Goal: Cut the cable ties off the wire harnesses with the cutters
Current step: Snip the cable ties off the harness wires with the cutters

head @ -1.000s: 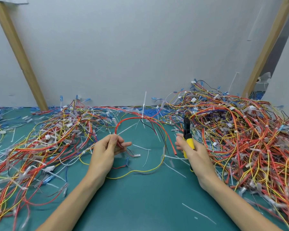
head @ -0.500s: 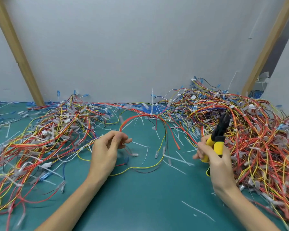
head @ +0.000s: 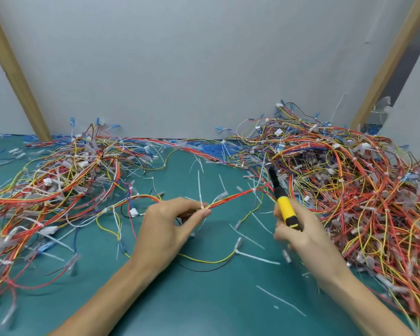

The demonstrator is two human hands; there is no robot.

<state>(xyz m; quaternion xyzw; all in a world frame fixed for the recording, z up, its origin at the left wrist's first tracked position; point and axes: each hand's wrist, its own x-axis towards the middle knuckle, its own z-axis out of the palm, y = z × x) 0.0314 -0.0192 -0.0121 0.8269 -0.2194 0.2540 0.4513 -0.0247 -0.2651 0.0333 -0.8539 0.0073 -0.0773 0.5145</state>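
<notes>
My left hand (head: pixel 170 226) pinches a red and yellow wire harness (head: pixel 233 197) between thumb and fingers, right at a white cable tie (head: pixel 200 190) that sticks up from the bundle. The harness runs taut up and to the right toward the big pile. My right hand (head: pixel 301 236) grips the yellow-handled cutters (head: pixel 283 204), whose black jaws (head: pixel 272 174) point up and left, close to the harness's far end. I cannot tell whether the jaws touch a wire.
A big heap of tied harnesses (head: pixel 349 190) fills the right side of the green mat (head: pixel 204 299). A flatter spread of wires (head: pixel 58 190) lies on the left. Cut white ties litter the mat. A grey wall and two wooden posts stand behind.
My left hand has let the looped harness go and now pinches a straight one pulled from the right pile. The right hand with the cutters swung back left toward it.
</notes>
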